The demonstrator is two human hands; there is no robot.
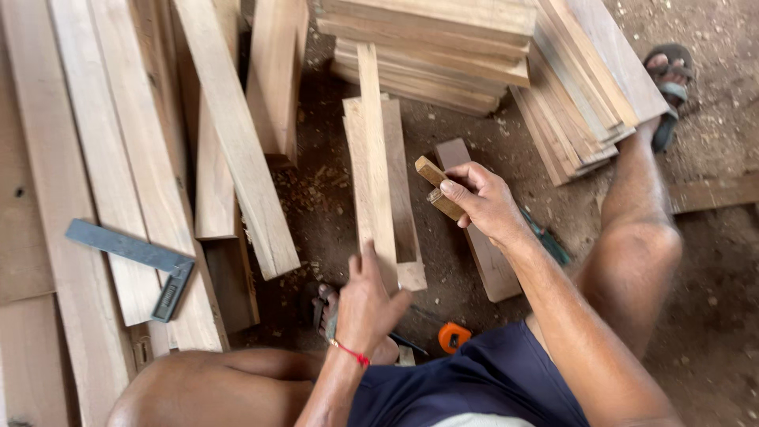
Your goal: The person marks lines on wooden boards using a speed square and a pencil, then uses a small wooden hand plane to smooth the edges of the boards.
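The left hand (365, 304) closed its grip on the near end of a narrow wooden strip (375, 162) lying along short boards (403, 190) on the dirt floor (711, 316). The right hand (481, 199) gripped a small wooden block (437, 188) just beside it. A grey square (138, 261) lay on planks (87, 198) at left.

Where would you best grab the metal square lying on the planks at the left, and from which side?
Probably by the thick dark stock of the square, coming from above and from the person's side. That short block is chunkier than the thin flat blade, which lies flush on the planks and offers little edge. The left hand, now on the narrow board, is nearest.
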